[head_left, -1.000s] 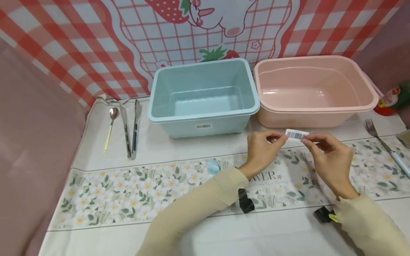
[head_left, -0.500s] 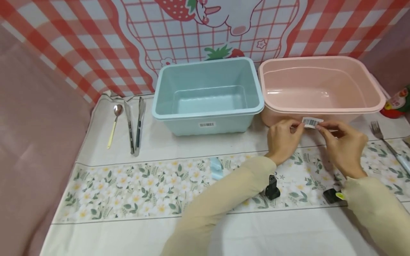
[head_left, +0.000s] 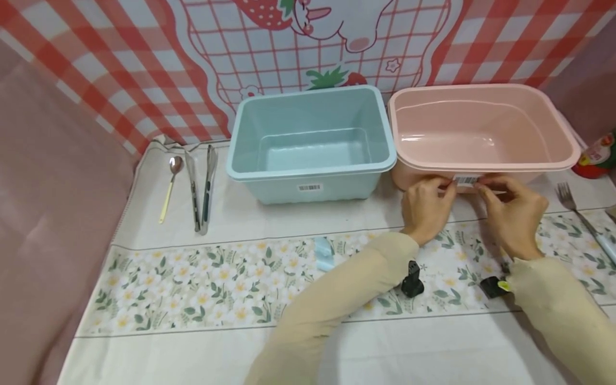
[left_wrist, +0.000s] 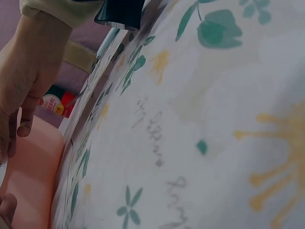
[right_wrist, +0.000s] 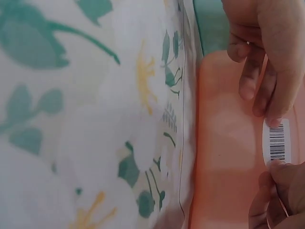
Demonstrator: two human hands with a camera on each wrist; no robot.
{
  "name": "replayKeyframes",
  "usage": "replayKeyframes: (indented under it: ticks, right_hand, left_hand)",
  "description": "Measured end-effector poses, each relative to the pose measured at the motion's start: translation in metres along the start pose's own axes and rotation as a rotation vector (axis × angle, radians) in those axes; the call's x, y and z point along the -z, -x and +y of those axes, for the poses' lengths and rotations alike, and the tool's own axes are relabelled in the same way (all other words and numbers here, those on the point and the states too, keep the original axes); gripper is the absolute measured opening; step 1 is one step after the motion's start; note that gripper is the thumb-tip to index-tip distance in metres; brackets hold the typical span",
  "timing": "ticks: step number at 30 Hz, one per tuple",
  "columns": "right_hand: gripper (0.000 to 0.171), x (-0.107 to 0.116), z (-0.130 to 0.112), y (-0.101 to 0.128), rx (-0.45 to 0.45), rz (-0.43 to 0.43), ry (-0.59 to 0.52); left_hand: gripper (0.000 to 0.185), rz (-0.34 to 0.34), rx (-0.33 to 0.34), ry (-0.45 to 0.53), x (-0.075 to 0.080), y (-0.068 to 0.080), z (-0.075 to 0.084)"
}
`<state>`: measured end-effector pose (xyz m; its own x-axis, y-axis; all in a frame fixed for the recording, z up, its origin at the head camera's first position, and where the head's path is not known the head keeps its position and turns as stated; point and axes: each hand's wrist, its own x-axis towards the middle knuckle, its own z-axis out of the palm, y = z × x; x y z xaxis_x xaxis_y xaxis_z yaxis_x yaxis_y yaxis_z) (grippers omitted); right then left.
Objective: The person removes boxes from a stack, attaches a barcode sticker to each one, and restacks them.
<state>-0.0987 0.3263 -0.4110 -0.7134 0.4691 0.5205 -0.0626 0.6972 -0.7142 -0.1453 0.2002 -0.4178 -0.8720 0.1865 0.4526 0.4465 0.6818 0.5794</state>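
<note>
A white barcode sticker (head_left: 465, 181) lies at the front wall of the pink plastic bin (head_left: 486, 167), just below its rim. My left hand (head_left: 428, 209) pinches the sticker's left end between thumb and fingers. At the other end, my right hand (head_left: 516, 216) pinches it likewise. The right wrist view shows the sticker (right_wrist: 277, 142) stretched between both hands, close against the pink wall; whether it touches all along I cannot tell. Only a sliver of it shows at the edge of the left wrist view, near my right hand (left_wrist: 28, 81).
Left of the pink bin stands a light blue bin (head_left: 313, 174) with its own barcode label (head_left: 310, 187). A spoon (head_left: 168, 190), a knife (head_left: 193, 192) and tongs (head_left: 208, 190) lie further left. A fork (head_left: 584, 219) and a red-and-green bottle (head_left: 597, 158) are at right. Blue scrap (head_left: 324, 254) lies on the cloth.
Both hands have moved right and forward with the barcode sticker, from in front of the pink bin to its front wall. In the last half second the sticker has tilted flatter against that wall.
</note>
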Motion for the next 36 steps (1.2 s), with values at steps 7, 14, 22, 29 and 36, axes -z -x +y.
replayKeyframes:
  ticks: [7,14,22,29,36]
  right_hand:
    - [0.01,-0.004,0.001,-0.002,0.065,-0.016,-0.012]
    - [0.014,-0.006,-0.003,-0.002,0.067,-0.031,0.038]
    - [0.015,-0.006,-0.008,-0.004,0.141,-0.052,0.096]
    - [0.015,-0.002,-0.011,-0.005,0.141,-0.088,0.124]
    - [0.019,0.0,-0.011,-0.005,0.091,-0.123,0.117]
  left_hand:
    - [0.015,0.026,0.028,-0.032,-0.002,-0.002,0.001]
    - [0.016,0.019,0.051,-0.047,-0.002,-0.004,0.002]
    - [0.017,-0.006,0.102,-0.065,-0.002,-0.007,0.004]
    - [0.016,-0.005,0.121,-0.082,-0.002,-0.009,0.006]
    - [0.017,-0.007,0.15,-0.065,-0.002,-0.01,0.007]
